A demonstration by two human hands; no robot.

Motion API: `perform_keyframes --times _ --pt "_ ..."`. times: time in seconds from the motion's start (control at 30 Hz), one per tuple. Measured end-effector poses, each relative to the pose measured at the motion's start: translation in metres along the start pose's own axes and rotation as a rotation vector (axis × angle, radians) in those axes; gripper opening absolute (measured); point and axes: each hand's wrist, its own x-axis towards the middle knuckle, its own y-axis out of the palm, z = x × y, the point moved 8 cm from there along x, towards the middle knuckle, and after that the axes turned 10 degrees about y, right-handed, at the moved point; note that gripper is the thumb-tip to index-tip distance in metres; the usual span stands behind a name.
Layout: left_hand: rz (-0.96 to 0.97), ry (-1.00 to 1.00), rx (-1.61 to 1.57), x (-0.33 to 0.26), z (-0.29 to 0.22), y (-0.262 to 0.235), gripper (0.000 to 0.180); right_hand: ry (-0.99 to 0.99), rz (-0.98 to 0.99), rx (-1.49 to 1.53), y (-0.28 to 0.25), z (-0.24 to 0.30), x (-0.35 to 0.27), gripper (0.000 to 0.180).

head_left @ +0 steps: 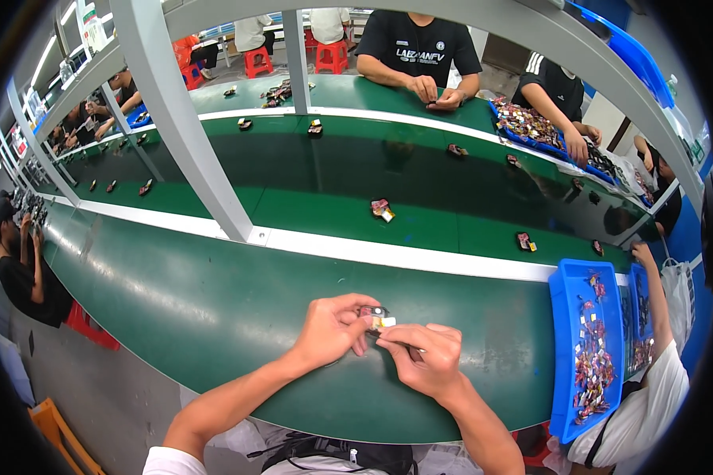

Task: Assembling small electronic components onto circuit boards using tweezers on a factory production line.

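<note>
My left hand (332, 328) and my right hand (421, 358) meet over the near green work surface (214, 309). Together they pinch a small part (377, 318) with a dark body and a yellow and pink patch. My left fingers grip its left end. My right fingertips press on it from below and to the right. Most of the part is hidden by my fingers.
A blue tray (563, 348) with several small colourful parts stands at my right, a co-worker's arm (656, 301) beyond it. Small parts (382, 209) ride the green conveyor belt (333, 166) behind a white rail. A grey frame post (186, 119) slants at the left. People sit across.
</note>
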Motion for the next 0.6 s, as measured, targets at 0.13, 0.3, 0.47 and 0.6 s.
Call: perform_keyframes --times 0.13,0.3,0.47,0.6 --pt "-0.155 0.066 0.035 0.030 -0.011 -0.034 0.026 0.025 -0.102 0.007 -0.013 -0.001 0.006 0.017" --pt "-0.498 0.264 0.345 0.104 -0.052 -0.129 0.024 0.025 -0.133 0.000 -0.013 0.001 0.004 0.017" --pt "-0.644 0.216 1.364 0.133 -0.060 -0.172 0.016 -0.019 -0.140 -0.064 -0.017 0.003 0.001 0.017" --pt "-0.611 0.474 1.357 0.136 -0.078 -0.145 0.017 -0.031 -0.134 -0.053 -0.016 0.005 0.003 0.017"
